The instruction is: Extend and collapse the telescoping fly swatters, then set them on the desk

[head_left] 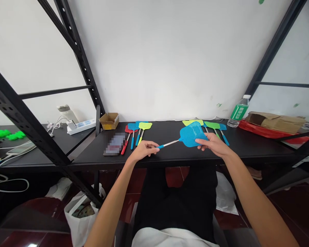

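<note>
A blue fly swatter with a metal shaft is held sideways above the front of the black table. My left hand is closed around its blue handle. At the other end, my right hand pinches the edge of the perforated head between thumb and fingers. On the left lie several more swatters, among them a red swatter and a yellow swatter. Behind my right hand lie other swatters, including a green swatter and a blue swatter, partly hidden.
A blurred phone-like slab and a small open cardboard box stand at the left of the black table. A water bottle and red packaging with cardboard are at the right. Black metal posts frame both sides.
</note>
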Motion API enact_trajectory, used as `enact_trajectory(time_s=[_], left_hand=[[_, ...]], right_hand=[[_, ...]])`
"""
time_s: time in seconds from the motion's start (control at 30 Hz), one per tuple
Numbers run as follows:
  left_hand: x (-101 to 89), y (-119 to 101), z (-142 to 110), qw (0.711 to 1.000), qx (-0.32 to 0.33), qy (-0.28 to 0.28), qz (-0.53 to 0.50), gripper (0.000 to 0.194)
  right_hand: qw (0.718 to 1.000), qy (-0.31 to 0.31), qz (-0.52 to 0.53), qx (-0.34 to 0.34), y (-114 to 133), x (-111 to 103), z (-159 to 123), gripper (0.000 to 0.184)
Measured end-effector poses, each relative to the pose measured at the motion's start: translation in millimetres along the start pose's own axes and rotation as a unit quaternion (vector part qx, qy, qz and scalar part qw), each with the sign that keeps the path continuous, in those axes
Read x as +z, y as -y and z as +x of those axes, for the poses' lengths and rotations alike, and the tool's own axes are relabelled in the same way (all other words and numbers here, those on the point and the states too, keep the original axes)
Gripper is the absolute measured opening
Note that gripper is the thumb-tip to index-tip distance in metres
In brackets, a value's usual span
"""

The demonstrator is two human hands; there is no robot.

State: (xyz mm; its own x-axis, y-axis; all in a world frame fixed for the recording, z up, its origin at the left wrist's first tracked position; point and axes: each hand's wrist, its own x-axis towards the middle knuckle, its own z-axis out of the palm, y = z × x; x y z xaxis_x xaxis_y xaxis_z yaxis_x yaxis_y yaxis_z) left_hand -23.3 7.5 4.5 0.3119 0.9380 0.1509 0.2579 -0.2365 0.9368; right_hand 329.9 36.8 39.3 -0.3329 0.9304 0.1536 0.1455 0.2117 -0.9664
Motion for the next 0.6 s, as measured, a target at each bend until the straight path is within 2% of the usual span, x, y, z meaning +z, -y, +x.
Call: enact_trajectory(time_s=[0.13, 0.33, 0.5, 0.6], left_hand=[[0.8, -1, 0, 1.0, -0.001, 0.006, -0.003, 0.04], [-0.2, 3, 1, 1.0, 0.005, 0.013, 0.004, 0.04], [-1.3, 6, 3, 1.0, 0.013, 0.009, 0.004, 0.037], [-1.7, 7, 3, 1.0, 0.013, 0.011, 0.011, 0.036]], right_hand=[[0.992, -0.109, 0.069, -0.009, 0, -3, 4, 0.037], [0.969, -0.212, 0.115, -0.05, 2, -7, 6, 0.034], [0.913, -0.35, 0.147, -0.149, 7, -12, 7, 0.033], [0.884, -0.399, 0.138, -0.2, 13, -13, 4, 0.03]])
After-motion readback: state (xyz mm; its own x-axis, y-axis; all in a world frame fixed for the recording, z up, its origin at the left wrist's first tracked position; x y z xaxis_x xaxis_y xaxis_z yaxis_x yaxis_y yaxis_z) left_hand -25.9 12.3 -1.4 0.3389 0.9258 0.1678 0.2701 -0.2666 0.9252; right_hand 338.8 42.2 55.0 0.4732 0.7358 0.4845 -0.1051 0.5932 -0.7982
